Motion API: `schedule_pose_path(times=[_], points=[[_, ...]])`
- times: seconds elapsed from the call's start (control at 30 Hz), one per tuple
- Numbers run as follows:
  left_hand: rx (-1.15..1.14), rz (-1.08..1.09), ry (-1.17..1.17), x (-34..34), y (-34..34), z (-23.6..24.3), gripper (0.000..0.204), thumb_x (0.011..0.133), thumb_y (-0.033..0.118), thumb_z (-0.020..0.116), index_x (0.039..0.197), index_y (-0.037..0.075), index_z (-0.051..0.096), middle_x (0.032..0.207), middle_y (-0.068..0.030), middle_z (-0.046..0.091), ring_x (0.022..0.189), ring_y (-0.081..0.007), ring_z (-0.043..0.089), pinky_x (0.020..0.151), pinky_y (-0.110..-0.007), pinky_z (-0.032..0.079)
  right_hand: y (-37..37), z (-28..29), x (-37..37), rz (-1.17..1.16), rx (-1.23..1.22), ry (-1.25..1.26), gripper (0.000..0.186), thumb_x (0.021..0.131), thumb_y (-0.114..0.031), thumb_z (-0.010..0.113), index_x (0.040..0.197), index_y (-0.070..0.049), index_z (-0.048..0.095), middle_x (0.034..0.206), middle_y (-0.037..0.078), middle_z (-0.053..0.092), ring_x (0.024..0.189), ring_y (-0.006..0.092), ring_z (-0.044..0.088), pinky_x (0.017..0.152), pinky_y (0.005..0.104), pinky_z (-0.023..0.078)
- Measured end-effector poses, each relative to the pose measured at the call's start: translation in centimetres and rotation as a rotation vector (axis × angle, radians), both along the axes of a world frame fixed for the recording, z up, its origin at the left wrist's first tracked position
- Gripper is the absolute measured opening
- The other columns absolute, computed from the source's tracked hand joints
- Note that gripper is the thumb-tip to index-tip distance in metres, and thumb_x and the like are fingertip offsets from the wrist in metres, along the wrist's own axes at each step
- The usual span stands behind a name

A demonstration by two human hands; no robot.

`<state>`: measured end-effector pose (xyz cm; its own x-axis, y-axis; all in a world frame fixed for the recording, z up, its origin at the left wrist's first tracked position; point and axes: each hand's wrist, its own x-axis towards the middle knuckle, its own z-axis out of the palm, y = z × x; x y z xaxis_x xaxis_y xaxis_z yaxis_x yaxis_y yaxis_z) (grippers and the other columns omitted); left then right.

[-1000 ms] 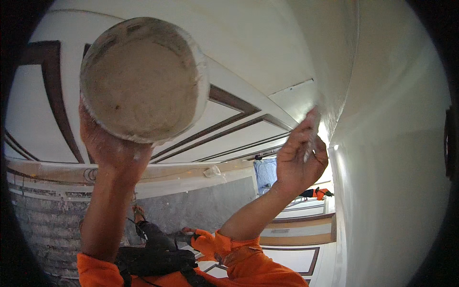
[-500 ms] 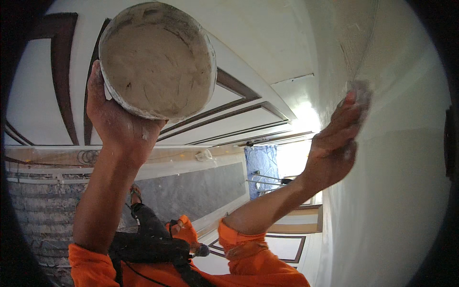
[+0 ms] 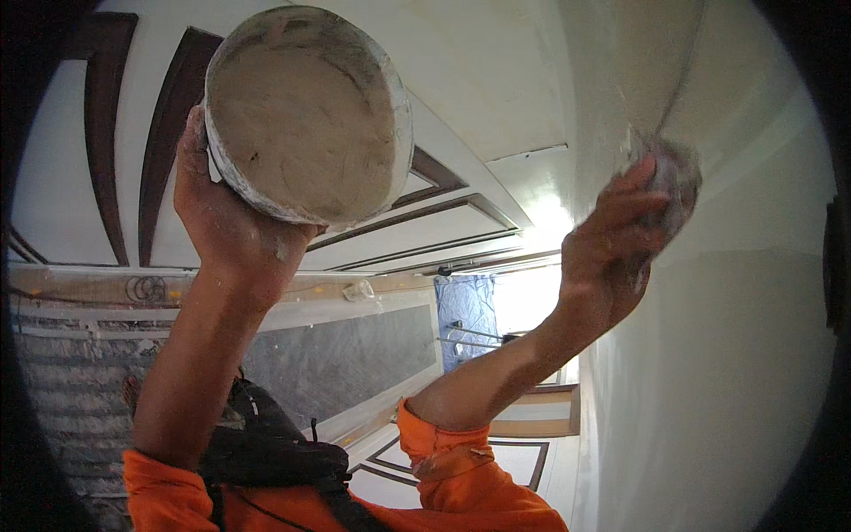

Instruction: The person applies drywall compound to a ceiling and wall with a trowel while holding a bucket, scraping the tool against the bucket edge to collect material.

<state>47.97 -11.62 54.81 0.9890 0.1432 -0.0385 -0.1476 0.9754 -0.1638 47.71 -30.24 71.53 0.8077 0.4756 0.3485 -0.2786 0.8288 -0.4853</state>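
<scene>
My left hand (image 3: 239,230) is raised with its fingers wrapped under and around a round white bowl (image 3: 403,133). The bowl is tipped so that its inside faces me, and beige-grey putty (image 3: 301,146) fills much of it. On the right, my right hand (image 3: 607,235) is closed on a small grey, putty-smeared flat piece (image 3: 678,182), pressed close to the pale wall surface. Motion smears this piece, and I cannot tell its exact kind. A dark seam line (image 3: 687,75) runs up the surface from there. Whitish specks dot my left wrist.
Panels with dark brown trim (image 3: 168,133) lie beyond the bowl. Farther off are a blue sheet (image 3: 465,306), a bright opening (image 3: 527,301) and a long grey panel (image 3: 355,355). A coiled cable (image 3: 146,288) is at the left. A black bag (image 3: 279,457) hangs at my front.
The bowl has shifted slightly right in view with my left hand. My right hand has turned at the wall, showing more of the grey piece. An orange-clad shape below has gone from view.
</scene>
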Motion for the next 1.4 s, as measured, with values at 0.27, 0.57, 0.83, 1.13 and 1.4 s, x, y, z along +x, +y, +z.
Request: schedule_pose_path(times=[0.27,0.57,0.83,1.13,1.4], points=[[0.038,0.012,0.085,-1.0,1.6,-1.8,0.066,0.085,0.061,0.032,0.135,0.018,0.035,0.138,-0.0122,0.033,0.127,-0.0334,0.034,0.093,-0.062,0.034,4.4,-2.9,0.8,0.080,-0.135,-0.009,0.064,0.076,0.001,0.044,0.137,0.004,0.025,0.136,0.024,0.035,0.122,0.0269,0.044,0.097,0.0362,0.047],[0.031,-0.002,0.088,-1.5,3.2,-0.9,0.068,0.084,0.062,0.032,0.135,0.017,0.036,0.137,-0.0129,0.034,0.127,-0.0351,0.032,0.093,-0.062,0.032,4.6,-0.1,-3.4,0.104,0.168,0.026,0.067,0.081,0.005,0.040,0.141,-0.001,0.013,0.143,0.021,0.026,0.129,0.0281,0.035,0.104,0.0374,0.039],[0.065,0.116,0.035,-1.0,2.8,-1.8,0.065,0.086,0.060,0.029,0.137,0.019,0.032,0.138,-0.0135,0.031,0.128,-0.0364,0.031,0.091,-0.067,0.030,11.9,-2.1,5.0,0.301,0.087,0.189,0.059,0.069,0.005,0.045,0.128,0.005,0.040,0.125,0.019,0.051,0.112,0.0266,0.054,0.093,0.0327,0.050],[0.272,0.264,-0.034,-1.3,-1.8,-1.1,0.065,0.086,0.060,0.026,0.139,0.022,0.028,0.141,-0.0172,0.029,0.128,-0.0425,0.031,0.083,-0.070,0.039,4.1,-1.8,7.7,0.566,0.165,0.002,0.054,0.073,-0.004,0.049,0.125,0.006,0.043,0.120,0.022,0.053,0.107,0.0273,0.057,0.084,0.0347,0.054],[0.348,0.382,-0.184,-0.8,-8.2,-1.5,0.071,0.085,0.063,0.028,0.140,0.018,0.024,0.139,-0.0224,0.027,0.127,-0.0445,0.031,0.084,-0.072,0.038,-11.1,-3.0,13.1,0.487,0.321,-0.041,0.059,0.071,-0.008,0.055,0.127,0.006,0.041,0.122,0.024,0.051,0.102,0.0304,0.059,0.066,0.0304,0.059]])
